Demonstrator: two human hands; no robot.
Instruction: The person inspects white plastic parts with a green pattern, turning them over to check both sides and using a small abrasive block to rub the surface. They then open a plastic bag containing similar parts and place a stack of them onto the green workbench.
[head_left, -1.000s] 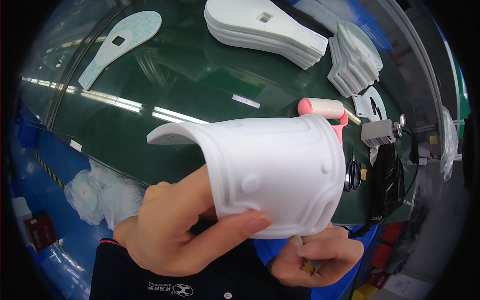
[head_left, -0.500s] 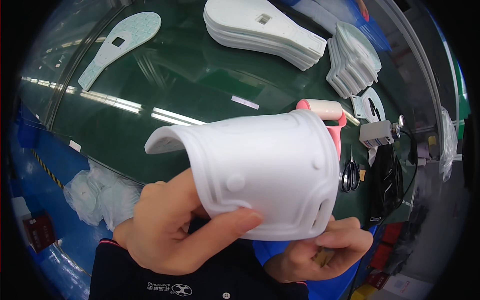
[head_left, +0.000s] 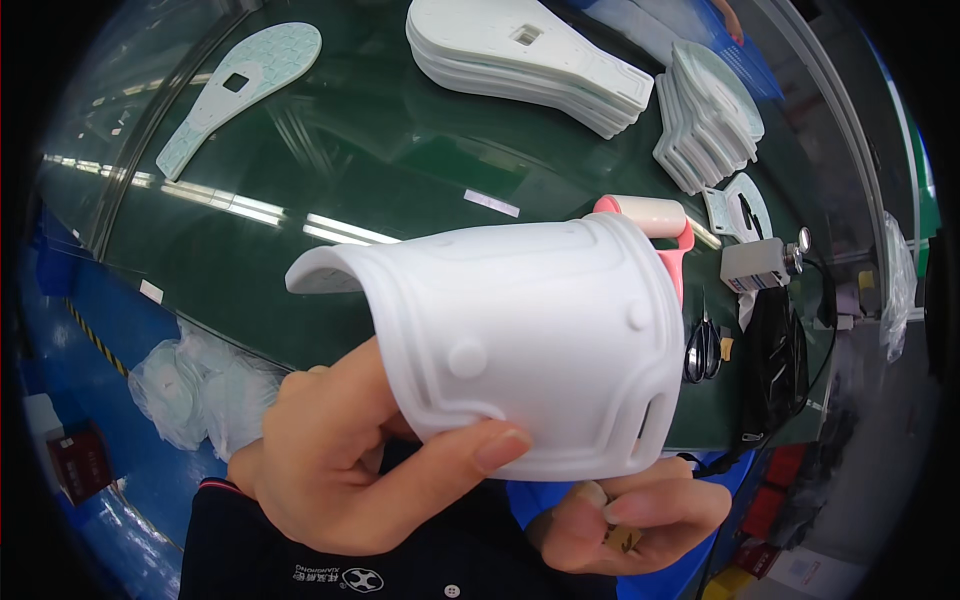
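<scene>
A white, curved moulded pad (head_left: 530, 340) with raised border lines, round bumps and a narrow slot fills the middle of the view, its hollow side turned mostly away. My left hand (head_left: 350, 460) grips its lower left edge, thumb on the outer face and fingers behind. Just below the slotted corner, my right hand (head_left: 640, 515) is closed, fingertips pressed together around a small yellowish piece (head_left: 622, 538) mostly hidden by the fingers. Whether the right hand touches the pad's lower edge, I cannot tell.
On the green table (head_left: 400, 180) lie stacked white paddle-shaped pads (head_left: 530, 70), another stack (head_left: 705, 120), and a single patterned pad (head_left: 240, 85). A pink-handled roller (head_left: 650, 215), scissors (head_left: 703, 350), a pump bottle (head_left: 755, 265) and a black pouch (head_left: 775, 360) lie right. Plastic-wrapped pieces (head_left: 200, 385) sit lower left.
My right hand has dropped slightly away from the pad's slotted corner, its fingers curling. The pad has tilted slightly, showing more of the slot. My left hand keeps its grip.
</scene>
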